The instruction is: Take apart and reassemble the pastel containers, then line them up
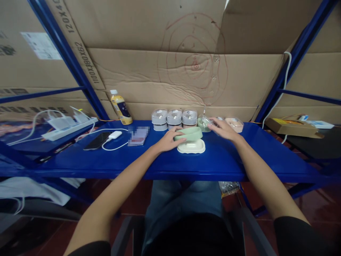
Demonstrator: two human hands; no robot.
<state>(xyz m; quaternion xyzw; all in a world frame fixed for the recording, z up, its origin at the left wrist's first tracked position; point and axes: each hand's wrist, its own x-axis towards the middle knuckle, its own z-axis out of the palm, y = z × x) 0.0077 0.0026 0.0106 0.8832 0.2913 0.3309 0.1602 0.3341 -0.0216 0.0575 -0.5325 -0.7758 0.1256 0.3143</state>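
Observation:
My left hand (171, 139) is closed on a pale green oval ring-shaped piece (190, 134), tilted over a cream scalloped tray (191, 146) on the blue table. Farther right, my right hand (222, 128) has its fingers on a clear lid (210, 121) by a green round container (203, 124). Whether it grips the lid or only rests on it is hard to tell. Three clear-lidded containers (174, 117) stand in a row to the left of the green one. A peach container (234, 124) sits beyond my right hand.
On the blue table (128, 161) are a yellow bottle (121, 108), a phone (97, 140), a white adapter with cable (115, 134) and a blurred card-like item (139, 136). A power strip (69, 128) lies left, an open cardboard box (294, 127) right. Cardboard (133, 71) stands behind.

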